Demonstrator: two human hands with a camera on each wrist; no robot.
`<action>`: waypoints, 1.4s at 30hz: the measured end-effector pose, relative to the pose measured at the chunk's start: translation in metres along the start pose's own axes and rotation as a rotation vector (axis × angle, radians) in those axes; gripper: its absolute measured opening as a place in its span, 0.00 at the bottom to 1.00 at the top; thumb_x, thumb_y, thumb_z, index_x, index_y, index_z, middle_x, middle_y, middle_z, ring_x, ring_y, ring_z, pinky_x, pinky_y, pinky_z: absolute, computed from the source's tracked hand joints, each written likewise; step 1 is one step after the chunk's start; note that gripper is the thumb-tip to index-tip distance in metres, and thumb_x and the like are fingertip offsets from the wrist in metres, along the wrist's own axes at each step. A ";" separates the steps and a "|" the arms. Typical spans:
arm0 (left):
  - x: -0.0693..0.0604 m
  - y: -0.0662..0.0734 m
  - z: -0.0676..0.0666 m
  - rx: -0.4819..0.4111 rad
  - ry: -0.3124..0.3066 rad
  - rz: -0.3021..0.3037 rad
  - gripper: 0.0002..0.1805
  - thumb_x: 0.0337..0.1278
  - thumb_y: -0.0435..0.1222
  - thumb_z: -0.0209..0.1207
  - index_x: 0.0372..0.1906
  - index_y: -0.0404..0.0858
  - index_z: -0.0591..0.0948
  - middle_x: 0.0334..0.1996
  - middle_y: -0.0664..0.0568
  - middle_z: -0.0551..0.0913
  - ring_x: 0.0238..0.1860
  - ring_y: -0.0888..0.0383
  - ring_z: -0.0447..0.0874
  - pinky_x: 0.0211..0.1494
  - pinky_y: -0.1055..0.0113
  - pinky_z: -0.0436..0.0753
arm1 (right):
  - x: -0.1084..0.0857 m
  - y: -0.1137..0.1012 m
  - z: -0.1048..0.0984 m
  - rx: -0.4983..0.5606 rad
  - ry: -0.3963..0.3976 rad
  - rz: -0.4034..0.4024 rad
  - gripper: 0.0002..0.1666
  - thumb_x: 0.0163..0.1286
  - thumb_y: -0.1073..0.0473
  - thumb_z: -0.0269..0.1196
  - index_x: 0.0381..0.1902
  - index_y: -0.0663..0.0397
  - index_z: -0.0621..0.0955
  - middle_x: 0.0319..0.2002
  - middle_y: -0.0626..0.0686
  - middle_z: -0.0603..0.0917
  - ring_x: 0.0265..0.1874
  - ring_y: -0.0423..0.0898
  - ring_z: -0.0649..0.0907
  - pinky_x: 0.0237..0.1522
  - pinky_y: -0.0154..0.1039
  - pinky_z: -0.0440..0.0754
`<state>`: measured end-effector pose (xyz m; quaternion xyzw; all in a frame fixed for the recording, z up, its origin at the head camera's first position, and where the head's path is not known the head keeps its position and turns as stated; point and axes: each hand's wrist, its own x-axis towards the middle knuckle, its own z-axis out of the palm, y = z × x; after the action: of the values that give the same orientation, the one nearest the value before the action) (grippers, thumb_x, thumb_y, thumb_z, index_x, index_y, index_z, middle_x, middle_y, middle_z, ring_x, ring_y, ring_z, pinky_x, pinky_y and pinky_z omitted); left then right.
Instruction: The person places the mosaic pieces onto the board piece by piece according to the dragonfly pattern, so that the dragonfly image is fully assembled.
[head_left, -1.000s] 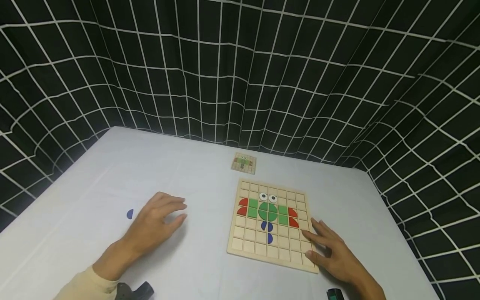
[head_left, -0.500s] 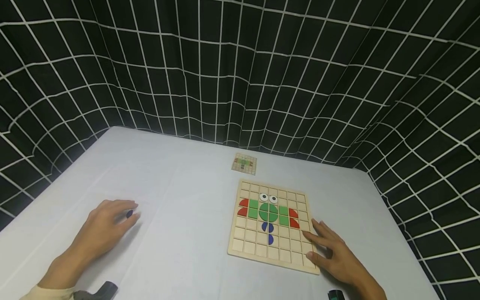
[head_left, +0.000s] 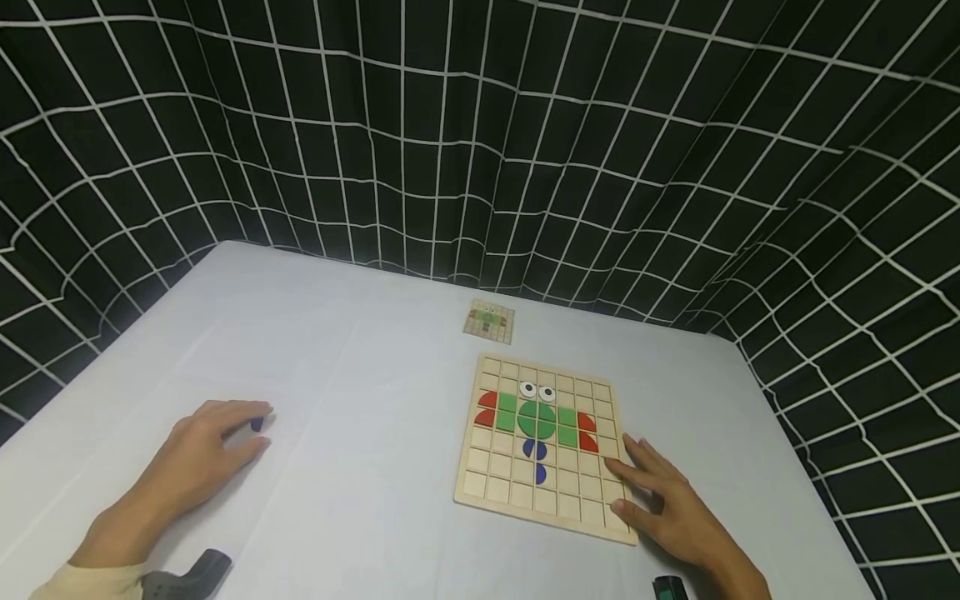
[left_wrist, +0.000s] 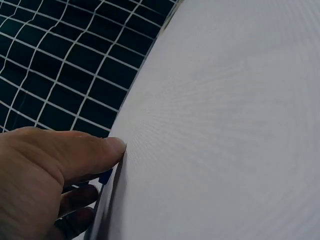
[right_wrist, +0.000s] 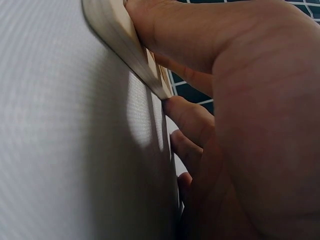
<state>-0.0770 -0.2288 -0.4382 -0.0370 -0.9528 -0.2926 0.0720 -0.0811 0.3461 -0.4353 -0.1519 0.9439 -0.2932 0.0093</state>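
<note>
My left hand [head_left: 197, 456] is low over the left of the table, with thumb and index finger apart. A small blue half-round piece [head_left: 257, 423] shows between them, partly hidden by the fingers; in the left wrist view a bit of this piece [left_wrist: 105, 176] appears below the thumb. Fingers of my right hand [head_left: 663, 504] rest on the right edge of the wooden grid board [head_left: 502, 492]. On the board lie two eye pieces [head_left: 528, 389], a green circle [head_left: 536, 420], green squares [head_left: 567, 427], red curved pieces [head_left: 588, 432] and blue curved pieces [head_left: 541, 474].
A small picture card [head_left: 489, 322] with a similar pattern lies behind the board. White cloth [head_left: 360, 467] covers the table. A black curtain with white grid lines [head_left: 420, 150] stands around the back and sides.
My left hand has moved left from nearer the middle of the table to the loose blue piece. My right hand has stayed at the board's edge.
</note>
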 end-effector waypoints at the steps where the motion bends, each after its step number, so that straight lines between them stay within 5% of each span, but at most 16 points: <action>1: 0.000 -0.001 0.000 -0.001 0.003 -0.002 0.24 0.56 0.34 0.68 0.58 0.34 0.81 0.58 0.33 0.78 0.61 0.30 0.71 0.59 0.33 0.69 | 0.000 0.000 0.000 0.001 0.000 0.001 0.32 0.59 0.48 0.74 0.60 0.50 0.83 0.72 0.64 0.66 0.72 0.72 0.56 0.60 0.78 0.54; 13: 0.004 -0.012 0.010 -0.014 0.112 0.007 0.15 0.56 0.32 0.69 0.50 0.34 0.85 0.47 0.36 0.82 0.53 0.33 0.78 0.55 0.37 0.74 | 0.002 0.000 0.000 -0.004 -0.014 0.027 0.32 0.59 0.47 0.73 0.61 0.49 0.83 0.73 0.64 0.65 0.72 0.71 0.56 0.61 0.78 0.53; 18: 0.007 -0.007 0.009 -0.035 0.203 0.095 0.15 0.52 0.27 0.70 0.47 0.33 0.85 0.46 0.37 0.85 0.51 0.33 0.81 0.53 0.39 0.76 | 0.005 -0.001 -0.001 0.006 -0.014 0.030 0.32 0.59 0.47 0.74 0.60 0.50 0.83 0.73 0.64 0.65 0.72 0.72 0.55 0.61 0.78 0.52; 21: 0.009 -0.001 0.008 -0.045 0.267 0.172 0.16 0.47 0.25 0.71 0.45 0.35 0.86 0.43 0.41 0.87 0.48 0.37 0.84 0.54 0.51 0.79 | 0.005 -0.001 -0.001 0.002 -0.012 0.026 0.32 0.59 0.47 0.74 0.60 0.50 0.83 0.73 0.64 0.65 0.72 0.72 0.55 0.61 0.78 0.52; 27: 0.013 0.018 0.010 -0.087 0.366 0.351 0.18 0.37 0.21 0.74 0.40 0.35 0.88 0.38 0.52 0.88 0.38 0.54 0.86 0.50 0.88 0.70 | 0.003 -0.001 0.000 0.000 -0.018 0.042 0.32 0.58 0.46 0.74 0.60 0.49 0.83 0.73 0.64 0.65 0.72 0.72 0.56 0.60 0.79 0.53; 35: 0.021 0.056 0.013 -0.156 0.379 0.529 0.19 0.34 0.21 0.75 0.38 0.36 0.88 0.38 0.55 0.87 0.39 0.54 0.87 0.53 0.84 0.73 | 0.002 -0.002 0.001 -0.007 -0.025 0.051 0.32 0.59 0.45 0.73 0.60 0.48 0.83 0.73 0.63 0.65 0.72 0.71 0.55 0.61 0.78 0.52; 42: 0.035 0.097 0.033 -0.231 0.287 0.682 0.20 0.33 0.18 0.75 0.38 0.34 0.87 0.39 0.52 0.86 0.39 0.55 0.87 0.50 0.77 0.79 | 0.003 -0.001 -0.001 -0.019 -0.018 0.045 0.32 0.59 0.45 0.73 0.61 0.48 0.83 0.73 0.63 0.65 0.72 0.71 0.56 0.61 0.78 0.53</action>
<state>-0.1041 -0.1295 -0.4063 -0.3185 -0.8267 -0.3595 0.2931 -0.0835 0.3448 -0.4338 -0.1333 0.9497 -0.2824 0.0229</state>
